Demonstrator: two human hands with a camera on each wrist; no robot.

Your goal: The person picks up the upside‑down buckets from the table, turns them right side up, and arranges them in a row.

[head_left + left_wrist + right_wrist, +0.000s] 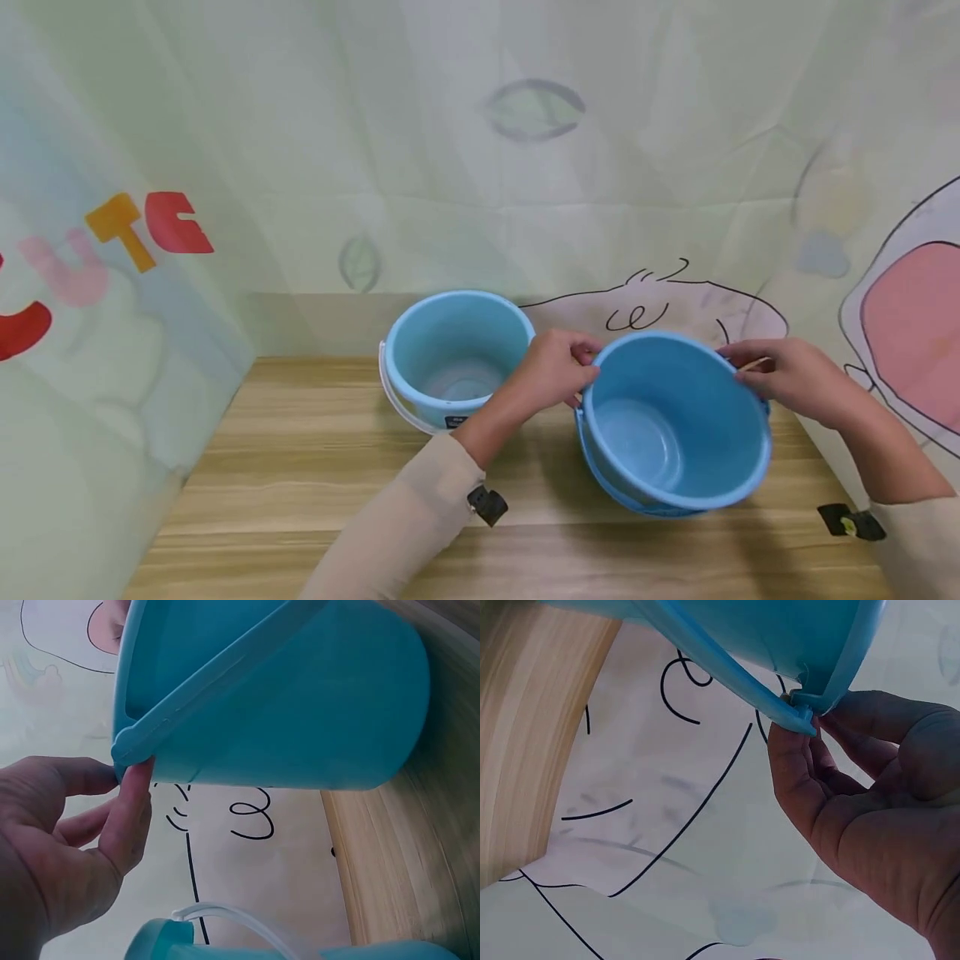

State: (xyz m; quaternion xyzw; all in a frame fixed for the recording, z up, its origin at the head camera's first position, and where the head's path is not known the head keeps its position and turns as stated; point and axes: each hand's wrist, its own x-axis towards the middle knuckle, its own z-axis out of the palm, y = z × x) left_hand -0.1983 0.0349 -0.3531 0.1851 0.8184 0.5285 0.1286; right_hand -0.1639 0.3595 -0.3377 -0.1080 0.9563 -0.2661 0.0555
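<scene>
A darker blue bucket (675,417) is tilted toward me at the right of the table in the head view, its inside showing. My left hand (551,367) pinches its rim on the left side, close to where the blue handle (217,671) joins. On the other side my right hand (798,383) pinches the rim near the other handle joint, as the right wrist view shows. A lighter blue bucket (465,342) with a white handle (397,404) stands upright to the left, behind my left forearm. Both buckets look empty inside.
A wooden table (300,475) lies under both buckets. Behind it hangs a pale printed curtain (375,125) with cartoon drawings and coloured letters at the left. A dark band end (487,506) hangs from my left sleeve and a similar one from the right.
</scene>
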